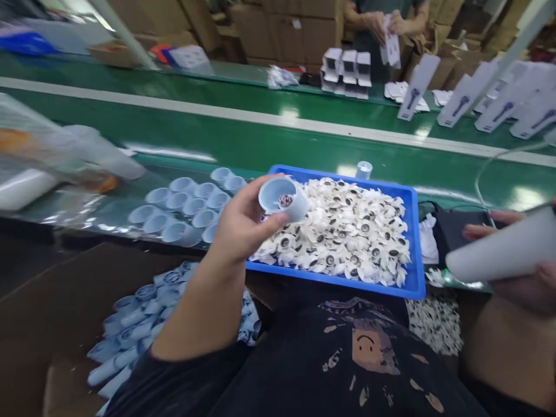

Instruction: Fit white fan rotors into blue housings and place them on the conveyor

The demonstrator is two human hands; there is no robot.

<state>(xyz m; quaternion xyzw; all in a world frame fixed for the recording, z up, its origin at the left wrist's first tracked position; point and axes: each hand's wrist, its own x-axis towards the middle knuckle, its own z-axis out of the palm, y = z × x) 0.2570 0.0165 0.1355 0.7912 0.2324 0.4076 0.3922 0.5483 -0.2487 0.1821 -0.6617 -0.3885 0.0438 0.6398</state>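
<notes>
Left hand (238, 226): one blue tube (297, 204), in grip. We find the thumb pressed along its near wall, below the rim, and the fingers curled round its left and far sides, a fingertip at the far rim; the gap is no wider than the tube. Mouth tilted up and to the left; inside it, against the right-hand wall, a small coppery part (285, 200), clear of all fingers. The tube hangs over the left part of the tray.

Right hand (532, 292): one white cylinder (495, 252), blunt end to the left. We see fingers along its far side and the thumb on its near side, closed about it; the rest is blurred and cut by the frame edge.

Tray (417, 249): blue, between the hands, heaped with white fans (347, 231), dark hubs showing.

Left of the tray: standing tubes (178, 200) in rows, mouths up. Below them: a carton (56, 324) with more tubes, lying loose.

Beyond the tray: one small ring (364, 169), upright on the green belt (243, 130).
</notes>
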